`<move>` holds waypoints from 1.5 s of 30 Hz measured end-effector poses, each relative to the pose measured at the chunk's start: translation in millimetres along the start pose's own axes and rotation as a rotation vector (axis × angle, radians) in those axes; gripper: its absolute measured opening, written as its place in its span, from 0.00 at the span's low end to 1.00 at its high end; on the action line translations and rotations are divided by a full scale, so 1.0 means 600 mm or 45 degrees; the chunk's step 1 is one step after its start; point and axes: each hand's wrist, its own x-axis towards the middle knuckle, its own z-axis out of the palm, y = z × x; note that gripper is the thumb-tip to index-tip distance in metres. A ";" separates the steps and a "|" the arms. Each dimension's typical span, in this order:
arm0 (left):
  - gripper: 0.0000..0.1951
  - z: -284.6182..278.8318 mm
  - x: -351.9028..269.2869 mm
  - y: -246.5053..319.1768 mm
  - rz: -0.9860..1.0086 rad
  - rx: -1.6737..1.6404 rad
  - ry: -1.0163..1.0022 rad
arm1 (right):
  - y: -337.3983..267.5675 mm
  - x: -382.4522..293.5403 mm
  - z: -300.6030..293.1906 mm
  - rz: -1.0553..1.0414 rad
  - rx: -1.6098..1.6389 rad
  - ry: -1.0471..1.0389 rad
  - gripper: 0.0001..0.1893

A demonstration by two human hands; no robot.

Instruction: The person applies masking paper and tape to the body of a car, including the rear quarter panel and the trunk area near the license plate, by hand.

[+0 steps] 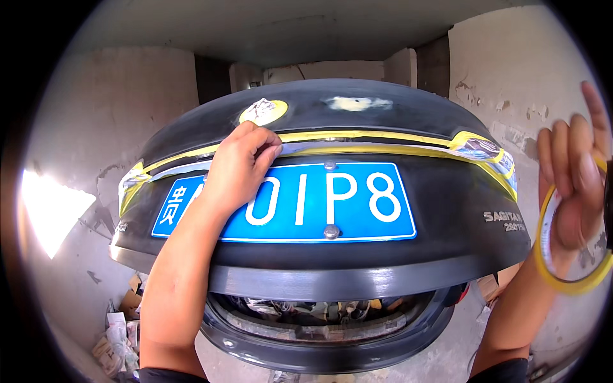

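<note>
A dark car boot lid (455,191) stands raised before me, its surface dull around a pale filler-like patch (357,103). Yellow masking tape (364,134) runs across it above a recess, and a second taped strip with a pale edge (373,150) lies below. My left hand (239,163) reaches over the blue licence plate (359,230), thumb and forefinger pinched together at the pale strip. Around my right hand (572,177), raised at the right, hangs a roll of yellow masking tape (570,287). Taped covering hides both lamp areas (479,146); a round badge area (262,112) is covered too.
Beneath the lid the boot opening (316,330) shows jumbled items inside, above the rear bumper (306,361). Cardboard and papers (115,344) lie on the floor at lower left. Worn plaster walls (503,72) stand close on both sides.
</note>
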 end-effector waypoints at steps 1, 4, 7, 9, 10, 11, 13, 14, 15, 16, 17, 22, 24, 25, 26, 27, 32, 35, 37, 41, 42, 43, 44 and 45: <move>0.05 0.002 0.002 -0.006 0.015 0.008 0.021 | 0.013 0.013 0.014 0.059 0.027 0.050 0.16; 0.05 0.002 0.004 -0.016 -0.006 -0.005 0.033 | 0.079 0.034 0.062 0.354 -0.059 0.171 0.14; 0.06 0.006 0.004 -0.020 -0.028 -0.040 0.034 | 0.120 0.051 0.134 0.556 -0.444 -0.061 0.15; 0.06 0.009 0.007 -0.016 -0.071 -0.075 0.027 | 0.158 0.057 0.162 0.334 -0.753 -0.444 0.16; 0.07 0.007 0.006 -0.011 -0.114 -0.091 0.013 | 0.172 0.054 0.182 0.282 -0.801 -0.542 0.15; 0.07 0.006 0.006 -0.008 -0.156 -0.108 -0.002 | 0.180 0.052 0.201 0.230 -0.849 -0.639 0.15; 0.07 0.003 0.006 -0.009 -0.193 -0.109 -0.006 | 0.185 0.049 0.232 0.279 -1.047 -0.756 0.16; 0.07 0.002 0.006 -0.009 -0.211 -0.110 -0.008 | 0.199 0.043 0.240 0.229 -1.066 -0.716 0.15; 0.07 0.003 0.006 -0.007 -0.224 -0.131 -0.018 | 0.210 0.039 0.246 0.180 -1.092 -0.680 0.14; 0.07 0.003 0.006 -0.004 -0.237 -0.151 -0.028 | 0.214 0.037 0.248 0.191 -1.065 -0.652 0.13; 0.07 0.003 0.007 -0.001 -0.250 -0.172 -0.038 | 0.216 0.037 0.249 0.202 -1.039 -0.624 0.12; 0.06 0.000 0.006 0.006 -0.357 -0.298 -0.078 | 0.223 0.030 0.249 0.270 -0.990 -0.607 0.12; 0.06 0.001 0.006 0.004 -0.360 -0.347 -0.078 | 0.227 0.026 0.248 0.323 -0.958 -0.574 0.13; 0.06 0.003 0.006 0.001 -0.359 -0.360 -0.085 | 0.225 0.027 0.248 0.341 -0.972 -0.578 0.13; 0.06 0.005 0.007 0.000 -0.357 -0.375 -0.092 | 0.222 0.027 0.247 0.359 -0.987 -0.582 0.13; 0.06 0.007 0.008 0.000 -0.365 -0.368 -0.088 | 0.220 0.027 0.246 0.380 -1.002 -0.586 0.13; 0.07 0.011 0.007 0.003 -0.380 -0.342 -0.079 | 0.210 0.033 0.233 0.549 -1.016 -0.629 0.14; 0.07 0.009 0.008 0.000 -0.417 -0.385 -0.123 | 0.208 0.031 0.226 0.615 -0.984 -0.648 0.15; 0.07 0.018 0.008 -0.007 -0.382 -0.370 -0.083 | 0.209 0.031 0.225 0.642 -1.001 -0.656 0.17; 0.06 0.022 0.007 -0.002 -0.337 -0.294 -0.086 | 0.205 0.032 0.223 0.545 -1.127 -0.705 0.19; 0.05 0.022 0.005 -0.002 -0.317 -0.277 -0.084 | 0.205 0.030 0.224 0.469 -1.164 -0.726 0.19; 0.05 0.022 0.004 -0.002 -0.314 -0.285 -0.087 | 0.207 0.025 0.225 0.390 -1.200 -0.707 0.20; 0.05 0.021 0.004 -0.002 -0.311 -0.294 -0.090 | 0.212 0.019 0.226 0.312 -1.234 -0.688 0.20; 0.06 0.020 0.003 -0.001 -0.309 -0.305 -0.091 | 0.216 0.015 0.227 0.232 -1.270 -0.671 0.21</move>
